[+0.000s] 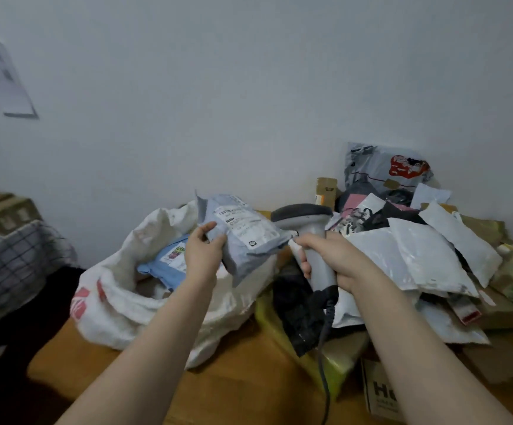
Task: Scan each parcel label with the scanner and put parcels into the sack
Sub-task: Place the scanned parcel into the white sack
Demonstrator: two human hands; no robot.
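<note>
Left hand (203, 256) pinches the grey mailer (249, 250) by its near-left edge, holding it in the air over the mouth of the sack (120, 289) at the bench's (243, 378) left edge. Right hand (331, 259) is wrapped round the scanner (307, 222) handle, head just beside the label (243, 223). Mailer looks light, soft and slick, and will probably sag. Best gripped at an edge, keeping the label flat.

bare left hand (203, 254), bare right hand (334, 259), bare forearms (144, 348).
</note>
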